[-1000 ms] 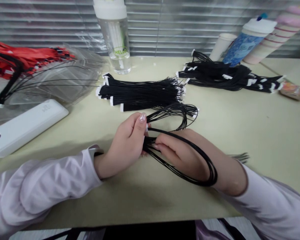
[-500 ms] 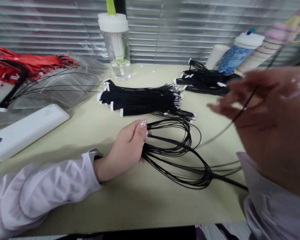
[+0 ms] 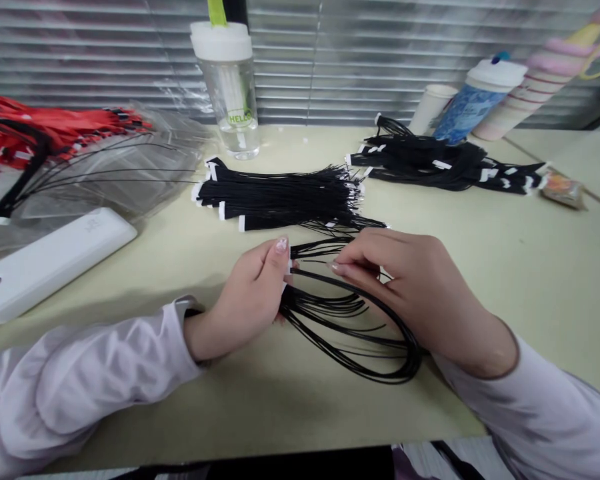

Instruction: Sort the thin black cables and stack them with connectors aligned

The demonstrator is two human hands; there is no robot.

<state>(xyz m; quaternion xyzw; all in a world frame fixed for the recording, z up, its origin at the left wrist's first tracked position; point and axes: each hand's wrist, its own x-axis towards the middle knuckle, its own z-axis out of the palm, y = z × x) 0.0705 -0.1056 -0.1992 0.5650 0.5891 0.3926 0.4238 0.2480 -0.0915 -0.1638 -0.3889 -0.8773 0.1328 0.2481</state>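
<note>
My left hand (image 3: 250, 300) pinches a bunch of thin black wires (image 3: 350, 353) near their white-tipped ends, and the wires curve away to the right in long loops on the table. My right hand (image 3: 405, 287) is just right of it, its fingertips closed on the upper strands and the loops passing beneath the palm. Behind both hands lies a large bundle of black wires with white connectors (image 3: 280, 197), its loose ends almost reaching my right fingers. A second black bundle (image 3: 430, 160) lies further back on the right.
A white power bank (image 3: 55, 260) lies at left on the pale table (image 3: 540, 280). Behind it are red lanyards (image 3: 40, 123) and a clear plastic bag (image 3: 130, 160) with wires. A water bottle (image 3: 227, 87), a paper cup (image 3: 430, 107), a blue bottle (image 3: 467, 113) and a small packet (image 3: 563, 190) stand along the back.
My right hand has come down from the upper right, where it was blurred, onto the wires. The loose wire ends that lay at the right are no longer spread out there.
</note>
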